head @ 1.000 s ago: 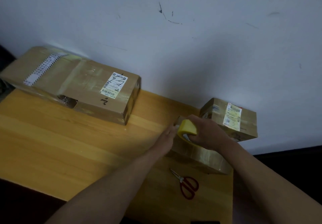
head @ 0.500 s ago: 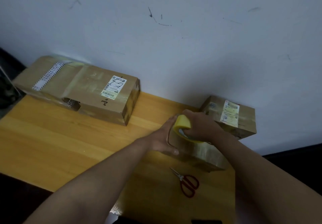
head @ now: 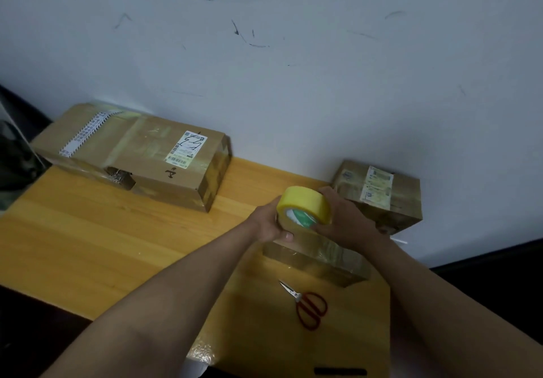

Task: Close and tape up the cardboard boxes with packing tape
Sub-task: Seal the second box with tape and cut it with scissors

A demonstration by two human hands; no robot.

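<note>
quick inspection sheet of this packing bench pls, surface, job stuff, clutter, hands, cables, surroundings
surface: wooden table, against the wall.
job's things: yellow tape roll held over the small flat box; long box far left; labelled box far right.
clutter: red scissors lying near the flat box.
hands: left hand holds the flat box's end; right hand grips the roll.
cables: nothing seen.
surroundings: scuffed white wall.

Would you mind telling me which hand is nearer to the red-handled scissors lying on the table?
The right hand, though narrowly. It grips the yellow tape roll above the scissors and slightly right; the left hand holds the roll's other side, farther up and left.
</note>
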